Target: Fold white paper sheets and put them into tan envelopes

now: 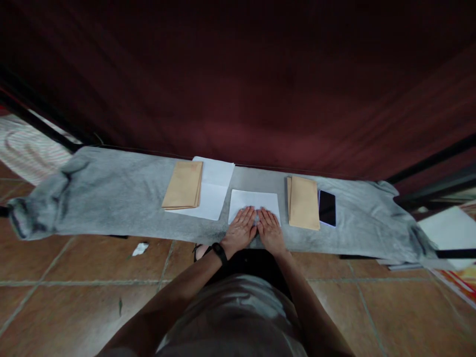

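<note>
A sheet of white paper point(254, 198), which looks folded, lies in front of me on the grey cloth point(122, 198). My left hand point(241, 229) rests flat on its near left part, fingers stretched forward. Beside it my right hand point(270, 230) lies flat on the near right part, thumbs close together. The hands cover the paper's near edge. To the left, brown envelopes point(184, 184) lie partly over larger white sheets point(217, 181). On the right is another small pile of brown envelopes point(304, 202).
A dark-screened phone point(327, 208) lies right of the right envelopes. The cloth covers a long narrow surface, with a dark red hanging point(238, 99) behind it. A crumpled white scrap point(140, 249) is on the tiled floor point(92, 263). White papers point(449, 230) are at far right.
</note>
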`<state>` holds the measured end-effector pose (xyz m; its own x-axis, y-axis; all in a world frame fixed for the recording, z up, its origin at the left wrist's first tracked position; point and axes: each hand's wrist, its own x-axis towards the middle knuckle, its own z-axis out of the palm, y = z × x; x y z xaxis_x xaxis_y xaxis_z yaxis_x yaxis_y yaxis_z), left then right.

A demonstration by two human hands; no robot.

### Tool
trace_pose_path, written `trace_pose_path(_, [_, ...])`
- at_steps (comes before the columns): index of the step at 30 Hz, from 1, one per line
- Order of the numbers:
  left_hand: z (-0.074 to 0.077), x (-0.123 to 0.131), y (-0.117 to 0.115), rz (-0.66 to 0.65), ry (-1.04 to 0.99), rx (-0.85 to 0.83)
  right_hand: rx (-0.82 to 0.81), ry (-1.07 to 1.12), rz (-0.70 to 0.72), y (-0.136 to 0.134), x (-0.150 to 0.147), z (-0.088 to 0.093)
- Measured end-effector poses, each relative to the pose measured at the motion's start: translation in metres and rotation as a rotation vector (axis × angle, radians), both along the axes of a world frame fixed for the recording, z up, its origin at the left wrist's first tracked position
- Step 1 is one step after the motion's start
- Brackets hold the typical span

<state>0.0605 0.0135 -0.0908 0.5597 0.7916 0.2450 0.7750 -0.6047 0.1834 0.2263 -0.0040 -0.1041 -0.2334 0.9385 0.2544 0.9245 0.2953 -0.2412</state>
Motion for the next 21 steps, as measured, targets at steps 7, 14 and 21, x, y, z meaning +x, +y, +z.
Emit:
trace_pose_path(7, [-0.005, -0.011, 0.003, 0.026, 0.007, -0.009, 0.063, -0.058, -0.077, -0.004, 0.009, -0.012])
trace_pose_path(14, [-0.007, -0.021, 0.001, 0.159, -0.013, -0.015, 0.121, -0.037, -0.145, -0.010, 0.020, -0.019])
trace_pose_path(21, [-0.006, -0.026, -0.004, 0.266, -0.023, -0.021, 0.089, -0.006, -0.183, -0.020, 0.027, -0.018])
